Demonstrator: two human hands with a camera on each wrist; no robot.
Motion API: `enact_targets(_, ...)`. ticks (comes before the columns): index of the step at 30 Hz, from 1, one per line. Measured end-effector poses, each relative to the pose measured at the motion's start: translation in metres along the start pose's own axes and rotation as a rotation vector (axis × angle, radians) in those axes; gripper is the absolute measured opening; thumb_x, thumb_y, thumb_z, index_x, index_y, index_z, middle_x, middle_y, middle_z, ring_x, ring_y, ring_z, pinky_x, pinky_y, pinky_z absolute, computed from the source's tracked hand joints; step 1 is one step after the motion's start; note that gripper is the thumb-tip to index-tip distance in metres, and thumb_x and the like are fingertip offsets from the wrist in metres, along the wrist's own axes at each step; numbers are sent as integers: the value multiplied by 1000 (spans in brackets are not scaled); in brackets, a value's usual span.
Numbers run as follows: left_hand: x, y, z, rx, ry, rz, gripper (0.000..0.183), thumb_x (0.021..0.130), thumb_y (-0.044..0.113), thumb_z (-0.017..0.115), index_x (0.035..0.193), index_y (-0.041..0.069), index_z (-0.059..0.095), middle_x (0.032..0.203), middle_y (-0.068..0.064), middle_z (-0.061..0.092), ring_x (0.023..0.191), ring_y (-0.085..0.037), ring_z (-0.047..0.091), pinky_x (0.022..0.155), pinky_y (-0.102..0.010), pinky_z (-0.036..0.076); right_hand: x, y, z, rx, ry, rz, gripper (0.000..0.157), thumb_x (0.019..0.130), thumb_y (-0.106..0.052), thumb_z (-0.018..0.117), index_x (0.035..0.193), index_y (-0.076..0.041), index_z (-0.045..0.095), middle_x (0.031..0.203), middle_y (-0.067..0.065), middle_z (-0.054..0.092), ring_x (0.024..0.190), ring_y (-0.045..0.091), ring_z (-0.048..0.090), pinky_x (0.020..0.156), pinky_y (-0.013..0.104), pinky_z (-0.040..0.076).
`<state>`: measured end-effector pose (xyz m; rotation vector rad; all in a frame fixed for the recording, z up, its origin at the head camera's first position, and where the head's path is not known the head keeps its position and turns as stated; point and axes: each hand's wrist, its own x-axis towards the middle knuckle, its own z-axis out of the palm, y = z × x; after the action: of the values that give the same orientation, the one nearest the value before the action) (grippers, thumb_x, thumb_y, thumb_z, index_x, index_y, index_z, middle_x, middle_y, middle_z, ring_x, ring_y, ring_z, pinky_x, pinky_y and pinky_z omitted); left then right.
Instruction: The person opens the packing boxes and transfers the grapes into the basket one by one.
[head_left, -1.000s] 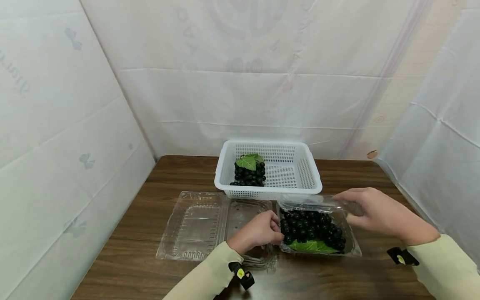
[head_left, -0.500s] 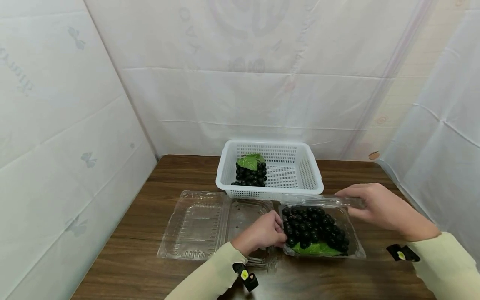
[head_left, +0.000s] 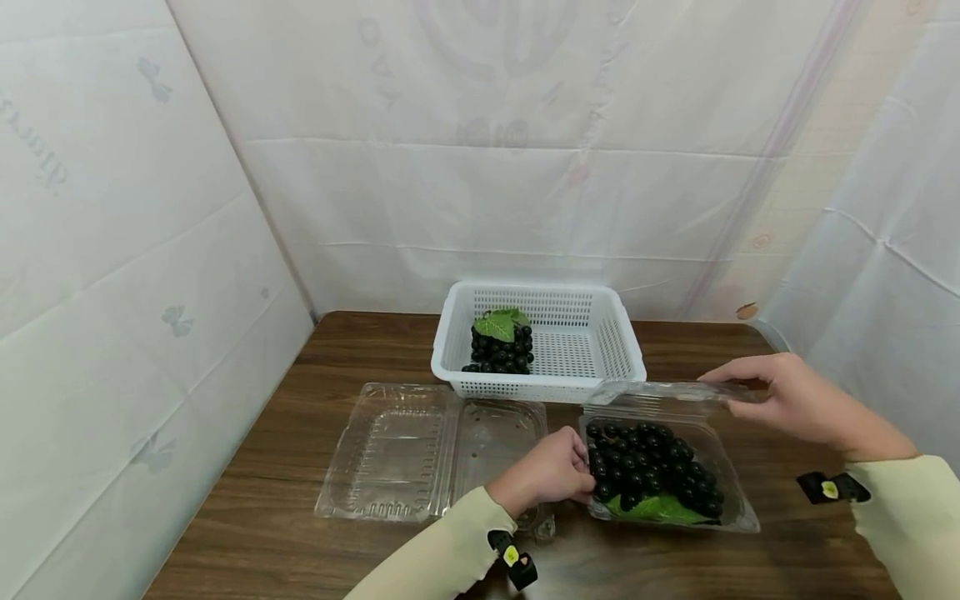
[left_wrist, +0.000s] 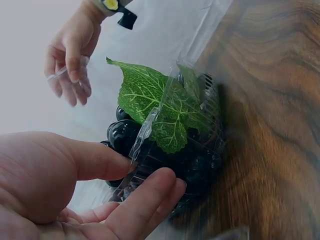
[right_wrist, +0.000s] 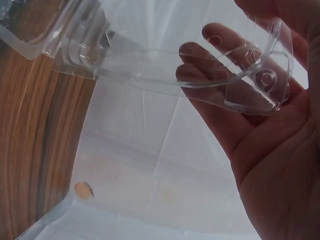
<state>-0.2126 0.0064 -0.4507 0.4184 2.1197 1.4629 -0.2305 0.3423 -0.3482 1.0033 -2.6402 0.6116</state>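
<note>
A clear plastic clamshell box point(head_left: 738, 508) holds a bunch of black grapes point(head_left: 637, 467) with a green leaf point(left_wrist: 165, 105) at its near side. My left hand point(head_left: 551, 471) pinches the left rim of this box between thumb and fingers. The hinged lid point(right_wrist: 135, 70) is raised at the back of the box, nearly edge-on in the head view. At its right end, my right hand point(head_left: 787, 396) holds it, thumb on one face and fingers behind the clear plastic.
Left of my left hand lies a second clear clamshell box point(head_left: 390, 450), spread open on the wooden table point(head_left: 255, 508). Behind both boxes stands a white plastic basket point(head_left: 442, 333) with more black grapes point(head_left: 502, 354) and leaves. White sheets point(head_left: 480, 192) enclose the table's back and sides.
The grape-filled box has slid to the right with my left hand on its rim. My right hand has moved right and slightly up, and the lid has tipped to a more upright angle.
</note>
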Motion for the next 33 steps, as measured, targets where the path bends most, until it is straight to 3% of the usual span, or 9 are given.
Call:
enact_targets(6,8,7,14,47,-8,-7,26,91,-7,67,105,6,49,76,-3,53,72,-23,70,70,-36,62,-5,20,-10,118,-31,77,36,86,5,77,114,-17,76,95,-13,76,75,0,68,61,15,53)
enact_targets(11,13,11,22,54,-27,-18,25,92,-6,67,105,7,49,79,-3,54,71,-20,67,71,-38,62,-7,34,-16,195,-44,101,31,88,7,74,114,-9,75,97,-13,76,85,-1,72,65,16,57)
enact_targets(17,17,16,30,114,-32,-20,24,93,-3,67,103,9,48,71,-1,50,64,-15,61,62,-29,55,-12,49,-21,306,-54,121,29,89,14,68,115,0,73,97,-16,76,88,-1,73,67,14,56)
enact_targets(26,28,24,34,245,-29,-11,25,93,-1,68,97,12,47,63,3,47,57,-10,47,61,-23,41,-27,67,-30,265,-19,220,25,93,6,69,116,-1,73,100,-15,77,87,-2,72,69,12,54)
enact_targets(33,45,31,24,403,-54,-18,25,93,5,72,84,14,50,81,4,50,60,-10,47,60,-24,42,-36,83,-30,311,-12,353,25,101,-2,62,124,3,67,98,-8,80,86,3,75,67,19,57)
